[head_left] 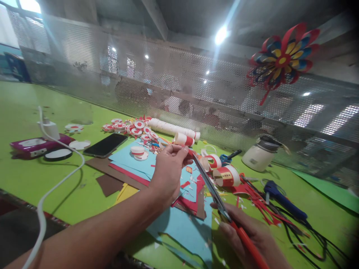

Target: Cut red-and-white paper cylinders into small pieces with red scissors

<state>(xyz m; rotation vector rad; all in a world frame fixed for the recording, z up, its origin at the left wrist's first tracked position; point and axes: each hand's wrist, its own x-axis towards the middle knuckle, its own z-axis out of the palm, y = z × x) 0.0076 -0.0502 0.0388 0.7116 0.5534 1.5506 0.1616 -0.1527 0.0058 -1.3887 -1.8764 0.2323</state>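
Note:
My left hand (169,168) is closed in a pinch over the middle of the table, holding a small piece of red paper (191,153). My right hand (248,228) grips a pair of scissors (211,188) with orange-red handles. Their long blades look nearly closed, and the tips reach the red paper beside my left fingertips. Below both hands lie stacked blue paper sheets (123,155) strewn with small red and white scraps. A red-and-white paper roll (183,139) stands just behind my left hand.
Left are a black phone (106,144), a purple box (30,146) and a white cable (61,177). Red-and-white paper discs (136,131) pile up behind. On the right lie a blue glue gun (286,200), red strips (259,200) and a white pot (258,155). A perforated screen (174,86) bounds the table.

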